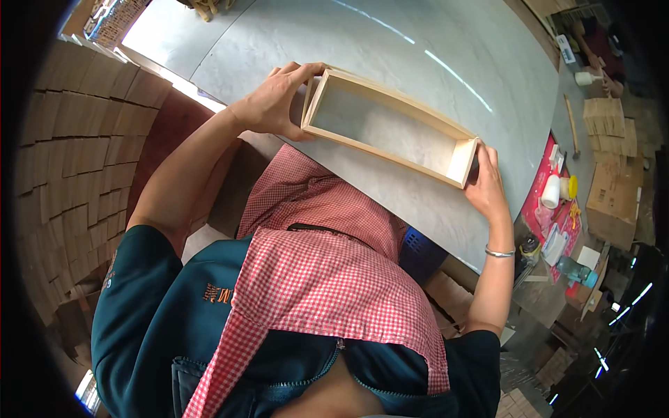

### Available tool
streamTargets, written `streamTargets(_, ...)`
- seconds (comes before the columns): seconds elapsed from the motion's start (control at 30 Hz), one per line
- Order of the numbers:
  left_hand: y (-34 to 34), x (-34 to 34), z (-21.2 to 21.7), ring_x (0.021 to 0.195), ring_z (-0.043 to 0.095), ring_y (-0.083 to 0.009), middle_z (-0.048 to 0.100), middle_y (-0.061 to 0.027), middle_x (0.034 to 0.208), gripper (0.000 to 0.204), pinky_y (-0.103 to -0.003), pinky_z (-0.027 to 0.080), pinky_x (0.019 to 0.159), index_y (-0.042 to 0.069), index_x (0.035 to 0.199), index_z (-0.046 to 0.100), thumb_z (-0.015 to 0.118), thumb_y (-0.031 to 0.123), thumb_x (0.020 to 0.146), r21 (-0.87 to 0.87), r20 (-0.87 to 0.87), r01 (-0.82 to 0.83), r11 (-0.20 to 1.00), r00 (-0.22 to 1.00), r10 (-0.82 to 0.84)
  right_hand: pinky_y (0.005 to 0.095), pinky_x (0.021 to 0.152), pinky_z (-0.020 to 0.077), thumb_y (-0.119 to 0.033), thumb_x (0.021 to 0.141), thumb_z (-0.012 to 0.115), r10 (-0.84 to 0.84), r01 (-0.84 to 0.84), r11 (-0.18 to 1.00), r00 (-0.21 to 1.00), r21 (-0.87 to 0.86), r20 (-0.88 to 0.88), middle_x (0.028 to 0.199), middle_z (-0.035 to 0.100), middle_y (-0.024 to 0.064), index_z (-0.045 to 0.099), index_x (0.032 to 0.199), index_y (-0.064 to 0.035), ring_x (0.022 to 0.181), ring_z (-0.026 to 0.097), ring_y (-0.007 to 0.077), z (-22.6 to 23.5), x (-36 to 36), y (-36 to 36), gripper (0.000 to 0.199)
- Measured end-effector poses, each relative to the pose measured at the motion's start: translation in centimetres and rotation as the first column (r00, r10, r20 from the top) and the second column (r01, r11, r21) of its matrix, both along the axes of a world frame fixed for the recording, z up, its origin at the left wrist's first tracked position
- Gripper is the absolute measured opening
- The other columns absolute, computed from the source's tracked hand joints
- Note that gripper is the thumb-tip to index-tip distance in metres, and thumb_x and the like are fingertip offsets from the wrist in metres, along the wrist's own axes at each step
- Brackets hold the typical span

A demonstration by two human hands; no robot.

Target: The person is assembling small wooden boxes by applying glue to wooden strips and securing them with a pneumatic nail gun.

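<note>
Over the grey marbled tabletop (279, 38) I hold a long, shallow rectangular frame of pale wood (383, 155). It is tilted, its left end farther away than its right. The grey surface shows through its middle, so no bottom panel is visible. My left hand (275, 101) is wrapped round the left end, thumb on the near side and fingers on the far side. A thin wooden strip (307, 97) shows between that palm and the end; I cannot tell whether it is a separate piece. My right hand (488, 184) grips the right end, its fingers partly hidden behind the wood.
Stacked wooden pieces (77, 150) form a wall at my left. On the right lie white bottles (550, 191) on a red mat, a hammer (571, 125), a teal-capped bottle (577, 272) and a cardboard box (614, 198). Another person (603, 49) sits at the far right.
</note>
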State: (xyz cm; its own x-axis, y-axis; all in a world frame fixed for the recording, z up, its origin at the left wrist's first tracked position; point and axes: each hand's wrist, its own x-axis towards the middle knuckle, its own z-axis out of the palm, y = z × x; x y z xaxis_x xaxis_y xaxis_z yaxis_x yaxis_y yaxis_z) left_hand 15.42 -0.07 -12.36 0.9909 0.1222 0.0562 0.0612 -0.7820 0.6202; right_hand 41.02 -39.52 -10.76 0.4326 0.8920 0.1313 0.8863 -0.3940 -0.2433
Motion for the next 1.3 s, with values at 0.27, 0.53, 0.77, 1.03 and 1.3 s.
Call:
streamTargets(0.27,0.0,0.0,-0.8,0.119,0.052,-0.0319,0.059,-0.0112,0.134,0.112,-0.049,0.036,0.112,0.013,0.152,0.035,0.090,0.035,0.057,0.056,-0.007,-0.013,0.998,1.000,0.014,0.0344,0.086,0.0568,0.004,0.090,0.065,-0.448,0.597,0.770,0.757,0.225,-0.476,0.111,0.069,0.0166,0.066,0.122,0.0049,0.097,0.068,0.0256,2.1,-3.8,5.3,0.032)
streamTargets(0.53,0.6,-0.8,-0.7,0.132,0.048,-0.0333,0.056,-0.0101,0.141,0.108,-0.052,0.033,0.116,0.011,0.148,0.046,0.093,0.049,0.059,0.224,0.083,0.004,0.975,0.996,-0.023,0.0505,0.113,0.0379,-0.042,0.095,0.067,-0.014,-0.027,0.986,0.971,0.165,0.239,0.138,0.062,0.0135,0.055,0.142,-0.0033,0.128,0.056,0.0323,0.4,-10.8,15.9,0.062)
streamTargets(0.77,-2.0,-5.3,0.2,0.133,0.050,-0.0325,0.054,-0.0120,0.145,0.079,-0.050,0.040,0.110,0.010,0.138,0.059,0.086,0.052,0.077,0.140,0.164,-0.194,0.971,0.972,0.171,0.0525,0.116,0.0320,-0.048,0.094,0.065,-0.022,-0.004,0.982,0.990,0.189,0.136,0.141,0.061,0.0101,0.055,0.143,-0.0046,0.133,0.054,0.0296,-0.3,-10.2,16.0,0.067)
streamTargets(1.03,-5.0,-4.7,1.4,0.100,0.061,-0.0199,0.062,-0.0104,0.107,0.025,-0.031,0.052,0.085,0.003,0.114,0.064,0.073,0.014,0.094,-0.821,-0.200,-0.337,0.460,0.926,0.320,0.0507,0.116,0.0322,-0.040,0.092,0.068,-0.062,0.033,0.978,0.989,0.204,0.136,0.137,0.063,0.0097,0.057,0.141,-0.0050,0.129,0.055,0.0276,-0.4,-10.6,16.2,0.062)
streamTargets(1.3,-3.5,-3.1,2.7,0.097,0.059,-0.0200,0.063,-0.0083,0.099,0.020,-0.037,0.048,0.097,0.003,0.112,0.064,0.071,0.011,0.095,-0.761,-0.307,-0.394,0.515,0.918,0.249,0.0432,0.108,0.0438,-0.020,0.090,0.071,-0.010,0.036,0.855,0.999,0.517,-0.052,0.132,0.064,0.0129,0.061,0.132,-0.0012,0.121,0.059,0.0287,0.7,-10.1,15.2,0.047)
